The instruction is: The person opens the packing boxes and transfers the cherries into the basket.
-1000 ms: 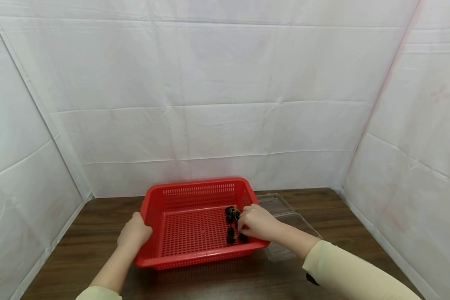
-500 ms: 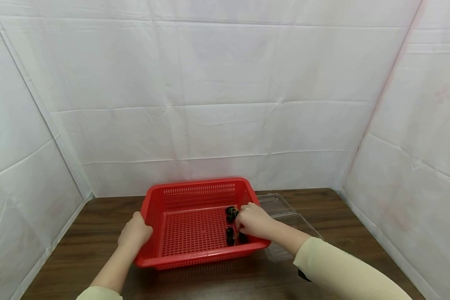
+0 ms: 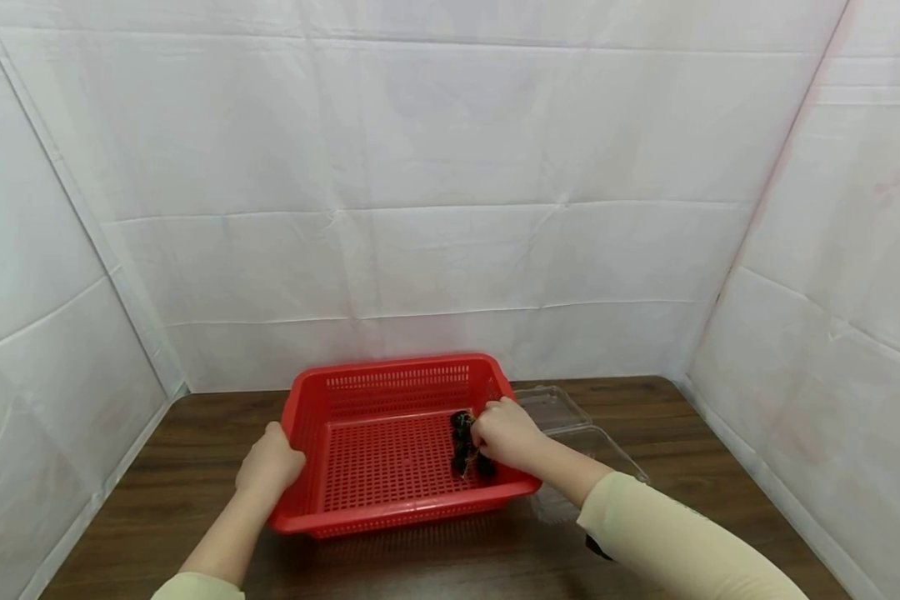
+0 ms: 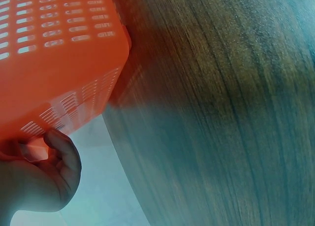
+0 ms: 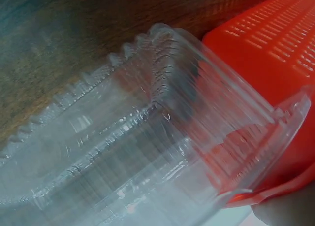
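Observation:
A red slotted plastic basket [image 3: 390, 508] stands over the table, its right end overlapping a clear container in the head view. My left hand [image 3: 270, 462] grips the basket's left rim, fingers curled at the edge in the left wrist view [image 4: 61, 162]. Inside, near the right end, lie several small black lumps [image 3: 461, 429] with thin yellowish-brown strands. Reaching over the right rim, my right hand [image 3: 508, 433] pinches at these strands, its fingers curled down among the lumps. Its fingertips are hidden; only a bit of that hand shows at the right wrist view's lower corner.
An open clear plastic clamshell container [image 3: 551, 408], hinged with ribbed walls [image 5: 147, 103], lies beside and partly behind the basket's right end. Beneath is a dark wood-grain table [image 3: 682, 433]. White sheeting [image 3: 435, 250] encloses the back and both sides.
My right hand shifts slightly left and toward the back, its forearm swinging left. The black lumps under it have drawn closer together. My left hand and the basket stay in place.

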Demonstrator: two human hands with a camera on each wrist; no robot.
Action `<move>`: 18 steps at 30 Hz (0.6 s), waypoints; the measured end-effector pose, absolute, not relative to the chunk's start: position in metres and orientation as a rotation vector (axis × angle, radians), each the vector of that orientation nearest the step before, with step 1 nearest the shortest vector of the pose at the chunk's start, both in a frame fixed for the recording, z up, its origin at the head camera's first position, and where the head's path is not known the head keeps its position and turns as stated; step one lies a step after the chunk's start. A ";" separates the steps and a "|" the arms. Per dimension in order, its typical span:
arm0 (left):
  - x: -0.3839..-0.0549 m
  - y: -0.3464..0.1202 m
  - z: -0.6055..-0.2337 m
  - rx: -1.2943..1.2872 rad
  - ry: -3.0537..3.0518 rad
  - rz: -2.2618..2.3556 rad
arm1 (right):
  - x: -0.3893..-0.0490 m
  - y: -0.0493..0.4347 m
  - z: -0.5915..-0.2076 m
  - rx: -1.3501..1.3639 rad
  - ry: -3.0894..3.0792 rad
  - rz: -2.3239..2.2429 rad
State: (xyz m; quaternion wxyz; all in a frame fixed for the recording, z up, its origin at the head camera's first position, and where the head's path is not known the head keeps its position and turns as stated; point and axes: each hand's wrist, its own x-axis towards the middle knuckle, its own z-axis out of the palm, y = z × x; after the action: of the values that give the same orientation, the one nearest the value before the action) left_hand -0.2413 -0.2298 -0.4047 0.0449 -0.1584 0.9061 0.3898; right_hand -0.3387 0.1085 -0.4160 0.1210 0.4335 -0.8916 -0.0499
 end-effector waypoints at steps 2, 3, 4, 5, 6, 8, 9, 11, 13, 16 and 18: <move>-0.241 -0.230 -0.405 -0.475 2.770 1.190 | -0.339 0.108 -0.417 1.243 -2.602 -0.143; -0.241 -0.231 -0.405 -0.474 2.771 1.190 | -0.338 0.108 -0.418 1.236 -2.601 -0.138; -0.241 -0.231 -0.404 -0.470 2.776 1.187 | -0.338 0.108 -0.418 1.227 -2.599 -0.135; -0.241 -0.231 -0.404 -0.468 2.779 1.182 | -0.338 0.108 -0.417 1.219 -2.598 -0.134; -0.242 -0.231 -0.404 -0.464 2.781 1.180 | -0.338 0.108 -0.417 1.211 -2.597 -0.132; -0.242 -0.232 -0.404 -0.458 2.783 1.177 | -0.337 0.108 -0.417 1.198 -2.601 -0.128; -0.242 -0.232 -0.404 -0.455 2.783 1.178 | -0.337 0.108 -0.417 1.192 -2.607 -0.126; -0.242 -0.231 -0.404 -0.449 2.774 1.191 | -0.337 0.108 -0.418 1.183 -2.620 -0.118; -0.242 -0.231 -0.404 -0.444 2.768 1.203 | -0.336 0.108 -0.418 1.181 -2.633 -0.102; -0.242 -0.230 -0.405 -0.438 2.758 1.225 | -0.335 0.108 -0.418 1.179 -2.655 -0.090; -0.242 -0.229 -0.405 -0.431 2.759 1.234 | -0.335 0.109 -0.418 1.174 -2.668 -0.091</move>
State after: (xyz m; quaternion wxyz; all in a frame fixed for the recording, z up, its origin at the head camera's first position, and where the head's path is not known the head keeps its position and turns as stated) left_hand -0.2419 -0.2290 -0.4051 0.0446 -0.1410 0.9028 0.4038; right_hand -0.3351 0.1088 -0.4176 0.1123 0.3999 -0.9091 -0.0310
